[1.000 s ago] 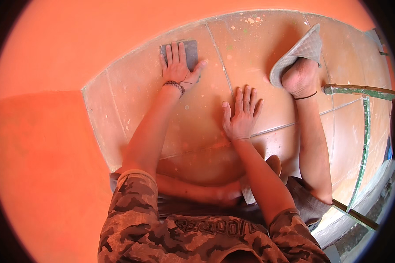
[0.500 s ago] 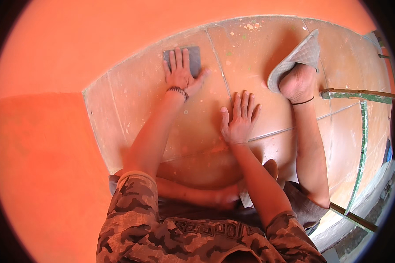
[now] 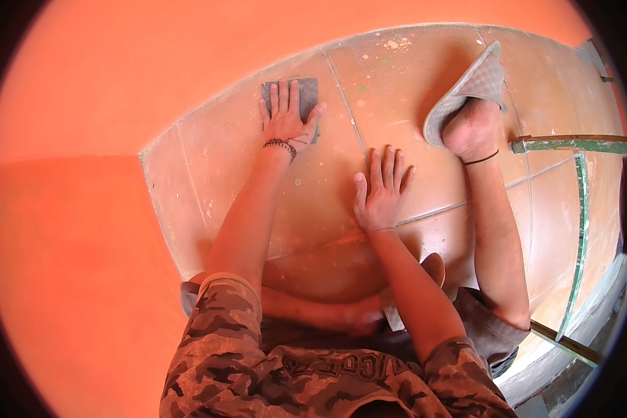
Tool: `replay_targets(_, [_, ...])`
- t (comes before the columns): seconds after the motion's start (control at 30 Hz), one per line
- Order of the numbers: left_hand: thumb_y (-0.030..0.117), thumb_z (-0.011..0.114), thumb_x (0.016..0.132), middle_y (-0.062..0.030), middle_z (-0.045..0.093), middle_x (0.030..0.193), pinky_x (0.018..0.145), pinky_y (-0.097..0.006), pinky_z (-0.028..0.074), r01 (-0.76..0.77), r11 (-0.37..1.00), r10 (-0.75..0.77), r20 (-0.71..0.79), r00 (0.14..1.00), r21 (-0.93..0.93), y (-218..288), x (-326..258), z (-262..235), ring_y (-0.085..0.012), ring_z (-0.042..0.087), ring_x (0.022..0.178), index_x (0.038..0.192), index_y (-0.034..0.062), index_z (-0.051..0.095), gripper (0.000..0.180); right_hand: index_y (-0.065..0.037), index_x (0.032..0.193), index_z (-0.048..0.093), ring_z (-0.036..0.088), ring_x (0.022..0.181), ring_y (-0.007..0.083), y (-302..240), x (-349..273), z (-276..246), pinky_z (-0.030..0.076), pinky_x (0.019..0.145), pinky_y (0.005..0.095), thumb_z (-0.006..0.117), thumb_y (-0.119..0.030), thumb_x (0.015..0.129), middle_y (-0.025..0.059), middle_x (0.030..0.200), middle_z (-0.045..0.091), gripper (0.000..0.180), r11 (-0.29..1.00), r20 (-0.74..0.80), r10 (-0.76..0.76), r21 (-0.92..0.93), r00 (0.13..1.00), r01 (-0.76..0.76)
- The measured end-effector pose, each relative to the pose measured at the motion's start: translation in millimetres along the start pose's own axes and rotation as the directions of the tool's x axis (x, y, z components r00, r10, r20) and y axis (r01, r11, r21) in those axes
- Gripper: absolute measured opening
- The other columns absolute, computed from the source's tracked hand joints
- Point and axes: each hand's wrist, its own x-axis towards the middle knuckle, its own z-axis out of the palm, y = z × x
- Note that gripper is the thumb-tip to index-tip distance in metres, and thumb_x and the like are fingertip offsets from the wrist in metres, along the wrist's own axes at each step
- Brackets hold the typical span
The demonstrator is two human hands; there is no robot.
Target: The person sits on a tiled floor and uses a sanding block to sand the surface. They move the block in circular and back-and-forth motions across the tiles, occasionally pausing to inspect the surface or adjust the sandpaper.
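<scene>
A dark grey sheet of sandpaper (image 3: pixel 308 94) lies against the tiled floor (image 3: pixel 313 188), near the edge where it meets the orange wall. My left hand (image 3: pixel 285 124) presses flat on the sheet, fingers stretched toward the wall and thumb out to the side. The sheet's far and right parts show around the fingers; its near left part is covered by the hand. My right hand (image 3: pixel 382 198) rests palm down on bare tile to the right and nearer, fingers spread, holding nothing.
Orange wall (image 3: pixel 63 230) borders the floor on the left and far side. My slippered foot (image 3: pixel 470 115) is at the right. Beyond it stand green-edged wooden bars (image 3: pixel 571 143). Paint flecks (image 3: pixel 397 43) dot the far tiles.
The sandpaper has shifted very slightly under my left hand, whose thumb has drawn in toward the sheet. My right hand has stayed in place. The view has moved a little.
</scene>
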Motion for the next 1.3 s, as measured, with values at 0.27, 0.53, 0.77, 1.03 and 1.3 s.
replay_targets(0.27, [0.070, 0.046, 0.089, -0.0202, 0.015, 0.163, 0.121, -0.056, 0.000, -0.081, 0.996, 0.080, 0.020, 0.997, 0.039, 17.5, -51.4, 16.0, -0.0355, 0.008, 0.152, 0.155, -0.0005, 0.020, 0.100, -0.005, 0.144, 0.048, 0.024, 0.148, 0.0386, 5.6, 2.1, 1.5, 0.008, 0.118, 0.0614, 0.044, -0.045, 0.100, 0.0213, 0.155, 0.035, 0.059, 1.000, -0.023, 0.004, 0.001, 1.000, -0.004])
replay_targets(0.53, [0.074, 0.045, 0.087, -0.0224, 0.013, 0.163, 0.120, -0.058, 0.000, -0.002, 0.999, 0.002, 0.018, 1.000, 0.032, 43.9, -73.0, 25.4, -0.0385, 0.004, 0.152, 0.154, -0.0019, 0.020, 0.104, -0.003, 0.143, 0.048, 0.024, 0.148, 0.0387, 9.6, 10.7, -0.2, 0.008, 0.118, 0.0616, 0.044, -0.047, 0.099, 0.0218, 0.155, 0.035, 0.062, 0.999, -0.030, 0.009, -0.045, 1.000, -0.011])
replay_targets(0.77, [0.072, 0.045, 0.088, -0.0232, 0.012, 0.163, 0.119, -0.059, -0.001, 0.100, 0.995, -0.100, -0.023, 0.995, -0.001, 41.3, -11.8, 13.2, -0.0389, 0.004, 0.152, 0.155, -0.0009, 0.018, 0.103, -0.002, 0.142, 0.049, 0.027, 0.147, 0.0388, -0.4, 1.5, 5.5, 0.009, 0.118, 0.0606, 0.046, -0.046, 0.098, 0.0221, 0.153, 0.038, 0.063, 0.997, -0.042, -0.017, 0.072, 0.999, 0.020])
replay_targets(1.03, [0.065, 0.044, 0.093, -0.0224, 0.012, 0.163, 0.118, -0.061, -0.002, 0.067, 0.998, -0.066, -0.024, 0.998, 0.021, 53.5, -13.9, 21.1, -0.0393, 0.004, 0.152, 0.156, 0.0011, 0.017, 0.094, 0.005, 0.141, 0.046, 0.032, 0.144, 0.0397, 1.8, -0.9, 0.2, 0.008, 0.118, 0.0617, 0.056, -0.045, 0.094, 0.0253, 0.148, 0.043, 0.070, 0.968, -0.111, -0.037, 0.245, 0.993, 0.064])
replay_targets(1.3, [0.066, 0.043, 0.092, -0.0198, 0.012, 0.164, 0.118, -0.061, -0.003, -0.009, 0.999, 0.010, -0.039, 0.999, 0.043, 89.9, -107.5, 43.1, -0.0391, 0.006, 0.151, 0.156, 0.0030, 0.021, 0.092, 0.008, 0.139, 0.047, 0.035, 0.142, 0.0401, 13.8, -3.0, 0.5, 0.008, 0.118, 0.0603, 0.057, -0.047, 0.092, 0.0261, 0.145, 0.047, 0.073, 0.963, -0.154, -0.033, 0.261, 0.987, 0.073])
